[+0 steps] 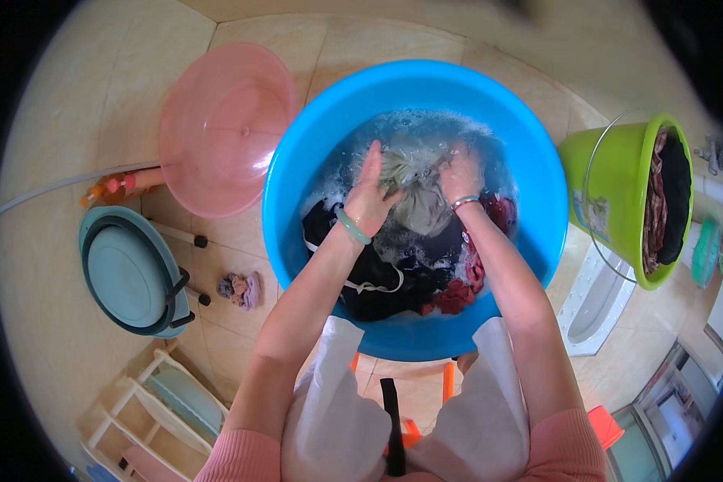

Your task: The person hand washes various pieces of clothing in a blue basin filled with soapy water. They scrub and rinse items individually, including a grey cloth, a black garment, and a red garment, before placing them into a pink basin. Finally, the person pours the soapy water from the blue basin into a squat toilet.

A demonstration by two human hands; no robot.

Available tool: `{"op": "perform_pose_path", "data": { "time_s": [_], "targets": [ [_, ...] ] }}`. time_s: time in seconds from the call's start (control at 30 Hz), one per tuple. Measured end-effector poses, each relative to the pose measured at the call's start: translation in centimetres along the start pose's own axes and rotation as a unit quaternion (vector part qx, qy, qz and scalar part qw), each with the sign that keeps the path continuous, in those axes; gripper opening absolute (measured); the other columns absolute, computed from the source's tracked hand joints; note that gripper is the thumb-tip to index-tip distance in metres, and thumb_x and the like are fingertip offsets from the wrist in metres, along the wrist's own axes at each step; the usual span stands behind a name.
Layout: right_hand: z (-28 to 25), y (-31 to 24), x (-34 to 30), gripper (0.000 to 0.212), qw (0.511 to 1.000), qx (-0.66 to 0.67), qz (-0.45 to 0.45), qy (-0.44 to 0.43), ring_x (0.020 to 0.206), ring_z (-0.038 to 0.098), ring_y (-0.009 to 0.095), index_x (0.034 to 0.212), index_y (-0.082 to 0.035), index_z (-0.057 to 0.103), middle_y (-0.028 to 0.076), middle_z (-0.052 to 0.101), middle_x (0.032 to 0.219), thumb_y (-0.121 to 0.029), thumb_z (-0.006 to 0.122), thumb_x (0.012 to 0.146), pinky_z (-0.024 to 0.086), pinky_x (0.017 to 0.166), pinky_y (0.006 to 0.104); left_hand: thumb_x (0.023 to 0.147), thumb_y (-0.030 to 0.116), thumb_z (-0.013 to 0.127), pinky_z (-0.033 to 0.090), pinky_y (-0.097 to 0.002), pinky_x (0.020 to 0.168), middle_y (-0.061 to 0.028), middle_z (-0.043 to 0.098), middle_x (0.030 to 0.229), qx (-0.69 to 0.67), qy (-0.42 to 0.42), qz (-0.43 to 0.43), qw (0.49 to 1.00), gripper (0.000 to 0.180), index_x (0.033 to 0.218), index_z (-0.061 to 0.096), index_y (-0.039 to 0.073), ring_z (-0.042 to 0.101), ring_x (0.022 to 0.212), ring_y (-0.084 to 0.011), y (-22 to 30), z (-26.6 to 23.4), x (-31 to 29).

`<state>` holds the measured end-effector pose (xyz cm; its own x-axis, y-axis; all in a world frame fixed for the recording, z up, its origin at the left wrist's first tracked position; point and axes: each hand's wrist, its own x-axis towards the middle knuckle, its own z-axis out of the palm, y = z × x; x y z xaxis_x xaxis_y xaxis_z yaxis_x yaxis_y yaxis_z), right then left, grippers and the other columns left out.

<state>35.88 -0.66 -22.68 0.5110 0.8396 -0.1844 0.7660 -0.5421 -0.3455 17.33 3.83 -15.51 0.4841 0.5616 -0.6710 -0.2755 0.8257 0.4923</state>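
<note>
Pink sleeves (245, 456) this side of the blue tub (275, 189)! Inside it, left hand (368, 201) spread open, right hand's (461, 173) grip unclear, at grey cloth (420, 212), already soaked; dark clothes (381, 299) and red ones (456, 297) not yet out.

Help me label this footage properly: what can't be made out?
Head view:
Bare right hand: its fingers and hold, blurred amid splashing, foamy water.
Crumpled grey cloth: full outline, partly under water.
Round blue plastic tub: bottom, beneath water and dark clothes.
Round green plastic bucket: lower contents, behind its wall and black cloth.
Small silver metal fitting: type, too small, blurred.
</note>
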Motion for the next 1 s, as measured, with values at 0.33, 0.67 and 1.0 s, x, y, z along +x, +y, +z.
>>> {"op": "perform_pose_path", "data": {
  "time_s": [0.33, 0.67, 1.0],
  "targets": [
    [-13.4, -12.7, -11.8, 0.016, 0.879, 0.21, -0.426, 0.037, 0.087, 0.051, 0.019, 0.08, -0.016, 0.064, 0.0, 0.051, 0.09, -0.023, 0.073, 0.069, 0.048, 0.066, 0.0302, 0.096, 0.041, 0.056, 0.05, -0.029, 0.072, -0.0073, 0.063, 0.103, -0.123, -0.122, -0.037, 0.984, 0.036, 0.116, 0.059, 0.01, 0.059, 0.086, -0.0158, 3.9, 2.1, -0.8],
    [-11.1, -12.4, -7.3, 0.02, 0.843, 0.303, -0.421, 0.143, 0.07, 0.06, 0.021, 0.07, -0.012, 0.056, 0.004, 0.047, 0.075, -0.021, 0.074, 0.069, 0.05, 0.054, 0.0326, 0.096, 0.052, 0.051, 0.05, -0.0339, 0.076, -0.0028, 0.064, 0.09, -0.125, 0.035, 0.024, 0.991, 0.042, 0.101, 0.062, 0.011, 0.06, 0.084, -0.0166, 3.4, 7.7, -5.0],
    [-3.6, -0.7, 1.2, 0.027, 0.986, 0.14, -0.089, 0.022, 0.095, 0.061, 0.038, 0.106, -0.009, 0.062, 0.017, 0.063, 0.105, -0.033, 0.055, 0.094, 0.051, 0.08, 0.0486, 0.098, 0.043, 0.05, 0.034, -0.0434, 0.109, -0.0057, 0.048, 0.138, -0.051, 0.063, 0.04, 0.996, 0.052, 0.137, 0.043, 0.009, 0.045, 0.128, -0.0249, 0.2, 0.3, -1.0]
  ]
}}
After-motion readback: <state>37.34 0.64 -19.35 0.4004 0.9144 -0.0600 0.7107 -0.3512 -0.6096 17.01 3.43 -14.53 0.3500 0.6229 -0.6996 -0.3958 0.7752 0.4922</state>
